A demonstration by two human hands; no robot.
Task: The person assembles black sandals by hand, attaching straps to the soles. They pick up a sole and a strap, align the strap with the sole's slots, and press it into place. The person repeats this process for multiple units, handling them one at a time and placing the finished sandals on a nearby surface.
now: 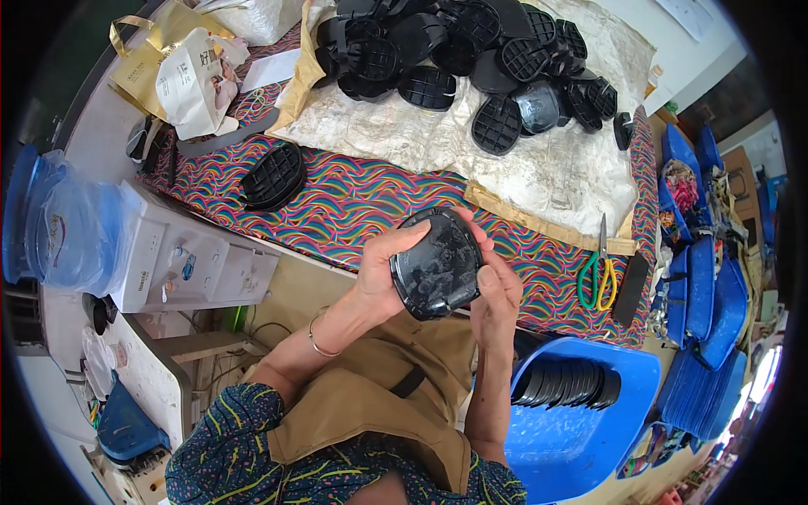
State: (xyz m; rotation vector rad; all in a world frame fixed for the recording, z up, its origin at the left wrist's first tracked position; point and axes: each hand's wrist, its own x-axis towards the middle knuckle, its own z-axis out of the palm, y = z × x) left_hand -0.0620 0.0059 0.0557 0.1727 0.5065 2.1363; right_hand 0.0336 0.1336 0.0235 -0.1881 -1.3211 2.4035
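Observation:
In front of my chest, over the table's near edge, I hold a glossy black moulded piece (pixel 438 265) with a rounded outline and a raised rim. My left hand (pixel 385 265) grips its left side, with the thumb over the top face. My right hand (pixel 497 290) clasps the right side, its fingers partly hidden behind the piece. A similar black piece (pixel 273 177) with a grid of hollows lies on the patterned cloth (pixel 353 198). Farther off, a heap of black grid-backed pieces (pixel 497 126) rests on a stained white sheet (pixel 555 185).
Scissors (pixel 599 273) with green and yellow handles lie at the table's right, beside a dark block (pixel 631 289). Below them stands a blue tub (pixel 555 454) holding a row of black pieces (pixel 568 384). Paper bags (pixel 189 84) stand far left, and a water dispenser (pixel 194 261) stands left.

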